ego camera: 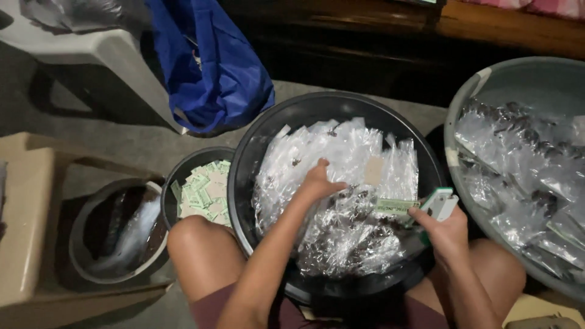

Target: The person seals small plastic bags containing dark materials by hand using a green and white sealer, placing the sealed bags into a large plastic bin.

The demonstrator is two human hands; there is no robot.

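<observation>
My left hand (318, 181) reaches into a large black basin (256, 140) heaped with small clear plastic packets (341, 201), fingers resting on the pile. My right hand (445, 228) grips a white and green stapler (439, 204) at the basin's right rim. A clear packet with a pale green paper label (396, 206) lies right at the stapler's mouth. Dark contents show inside several packets.
A smaller black bowl (177, 176) of green paper labels (207, 192) sits left of my knee. A grey tub (487, 82) of filled packets stands at right. A pot (82, 225) sits in a cardboard box (24, 201). A blue bag (213, 67) hangs from a white chair (91, 49).
</observation>
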